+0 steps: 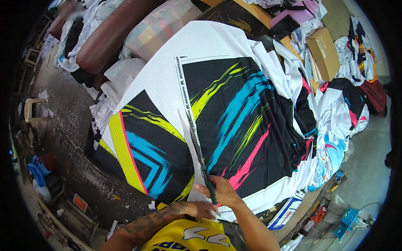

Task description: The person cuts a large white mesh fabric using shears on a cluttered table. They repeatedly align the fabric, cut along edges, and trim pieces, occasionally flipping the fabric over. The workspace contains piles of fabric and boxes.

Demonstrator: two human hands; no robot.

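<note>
A wide sheet of printed mesh fabric point(234, 121) lies spread in front of me. It has black panels with blue, yellow and pink brush strokes, and white strips between them. In my right hand point(224, 191) is a pair of scissors point(202, 165) with green-wrapped handles. Their long blades point away from me along the white strip between two black panels. Close to my body, my left hand point(203, 209) is closed at the fabric's near edge, just left of the handles; its fingertips are partly hidden. A smaller panel point(150, 152) with a yellow band lies left of the blades.
Beyond the fabric are a brown padded roll point(113, 35), a stuffed clear plastic bag point(161, 27) and a dark printed box point(232, 19). A phone point(284, 27) and a cardboard box point(323, 53) lie at the far right. Heaped fabric point(331, 121) crowds the right side; a stool point(35, 110) stands left.
</note>
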